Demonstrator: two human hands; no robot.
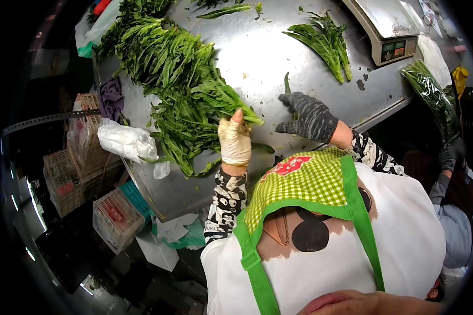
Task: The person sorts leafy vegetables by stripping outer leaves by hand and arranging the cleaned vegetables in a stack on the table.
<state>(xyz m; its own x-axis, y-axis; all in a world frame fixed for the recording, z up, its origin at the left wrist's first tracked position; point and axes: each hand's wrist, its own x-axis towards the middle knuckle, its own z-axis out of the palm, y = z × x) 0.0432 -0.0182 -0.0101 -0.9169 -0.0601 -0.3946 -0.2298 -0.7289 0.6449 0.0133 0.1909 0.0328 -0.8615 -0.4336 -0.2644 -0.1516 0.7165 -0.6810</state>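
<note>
My left hand (235, 140), in a pale thin glove, is closed around a stalk of long-leaf greens (220, 97). Its cut stem end pokes out to the right of my thumb. Beneath and beyond it spreads a big heap of the same greens (165, 58) on the metal table (247, 52). To the right, my right hand (312, 119) wears a dark grey knitted glove, its thumb and fingers apart over the tabletop. A narrow loose leaf (287, 83) stands by its fingertips, and a bit of green shows between the fingers; whether they touch it I cannot tell.
A small bunch of greens (326, 44) lies at the far right, near a weighing scale (391, 47). A white plastic bag (126, 140) and a purple cloth (111, 98) sit at the left edge. Crates (118, 216) stand below. A co-worker's gloved hand (446, 159) is near bagged greens (431, 92).
</note>
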